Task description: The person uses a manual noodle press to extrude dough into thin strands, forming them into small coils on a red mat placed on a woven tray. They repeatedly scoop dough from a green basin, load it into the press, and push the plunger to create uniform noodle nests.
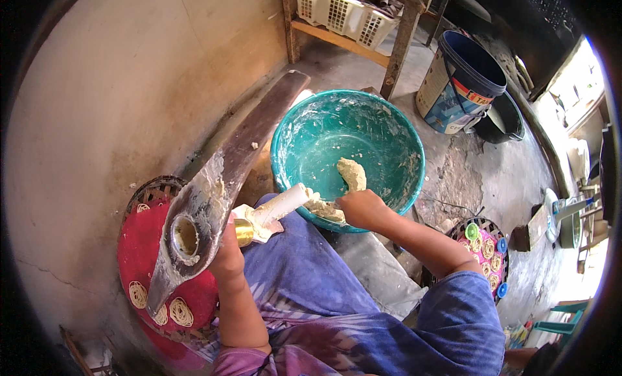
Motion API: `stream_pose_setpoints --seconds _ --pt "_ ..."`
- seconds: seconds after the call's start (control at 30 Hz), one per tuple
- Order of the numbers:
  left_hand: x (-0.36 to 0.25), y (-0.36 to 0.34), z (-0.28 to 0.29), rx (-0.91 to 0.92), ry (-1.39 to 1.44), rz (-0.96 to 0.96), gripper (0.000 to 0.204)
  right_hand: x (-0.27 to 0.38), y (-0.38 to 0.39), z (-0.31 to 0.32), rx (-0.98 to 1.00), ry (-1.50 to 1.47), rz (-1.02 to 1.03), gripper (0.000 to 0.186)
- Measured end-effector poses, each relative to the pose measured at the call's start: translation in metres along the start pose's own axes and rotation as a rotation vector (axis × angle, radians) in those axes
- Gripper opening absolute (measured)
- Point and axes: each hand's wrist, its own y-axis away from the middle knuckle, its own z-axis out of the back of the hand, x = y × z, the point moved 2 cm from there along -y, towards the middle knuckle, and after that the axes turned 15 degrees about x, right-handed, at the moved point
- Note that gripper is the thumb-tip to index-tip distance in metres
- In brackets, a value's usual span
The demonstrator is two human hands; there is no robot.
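My left hand (227,254) is closed around a dough press at my left. Its long, dark wooden lever (249,139) has a round hole smeared with dough at the wide end. Beside my fingers are the press's brass-coloured ring (244,232) and its white plunger (282,204), also coated in dough. Over the near side of a green basin (414,133), my right hand (364,209) grips a lump of pale dough (352,173) that sticks up from the fist. More dough (324,211) lies low in the basin, just left of that hand.
Coiled noodle strands (181,312) lie on a red-covered basket tray (204,285) at my left. Another tray of coils (489,249) stands at right. Behind are a paint bucket (434,94), a black tub (502,120) and a wooden rack (343,42) holding a white crate (346,16).
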Motion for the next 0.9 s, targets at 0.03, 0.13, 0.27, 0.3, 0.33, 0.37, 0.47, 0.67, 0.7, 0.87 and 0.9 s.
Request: stream_pose_setpoints --seconds 0.03,0.13,0.27,0.3,0.33,0.37,0.47,0.67,0.7,0.87,0.9 --pt "0.000 0.002 0.001 -0.025 0.013 0.053 0.022 0.003 -0.001 0.000 -0.080 0.050 0.027 0.016" --pt "-0.001 0.006 -0.002 -0.026 0.062 0.079 0.022 0.008 -0.022 -0.004 -0.139 0.140 0.000 0.015" --pt "-0.017 0.002 0.000 -0.119 0.017 0.056 0.020 0.001 -0.044 -0.005 -0.104 0.149 -0.114 0.016" --pt "-0.025 -0.002 0.003 -0.180 0.021 0.032 0.020 -0.003 -0.043 -0.002 -0.039 0.152 -0.165 0.017" --pt "-0.036 -0.006 0.015 -0.225 0.052 0.076 0.020 -0.009 -0.034 0.004 -0.002 0.140 -0.213 0.018" --pt "-0.050 -0.011 0.028 -0.311 0.103 0.009 0.020 -0.014 -0.025 0.017 0.028 0.127 -0.157 0.020" --pt "-0.100 -0.031 0.085 -0.275 0.383 -0.170 0.022 -0.023 0.032 0.064 0.025 -0.153 -0.097 0.030" --pt "-0.149 -0.064 0.150 0.221 -0.907 -0.479 0.030 0.019 0.154 0.165 -0.021 -0.445 0.384 0.034" --pt "-0.144 -0.063 0.149 0.313 -0.676 -0.345 0.034 0.031 0.164 0.173 -0.048 -0.443 0.418 0.034" --pt "-0.134 -0.041 0.152 0.476 -0.934 -0.174 0.043 0.112 0.159 0.170 -0.061 -0.806 0.751 0.033" --pt "-0.135 -0.034 0.155 0.450 -0.926 -0.217 0.042 0.129 0.154 0.170 -0.064 -0.791 0.783 0.033"
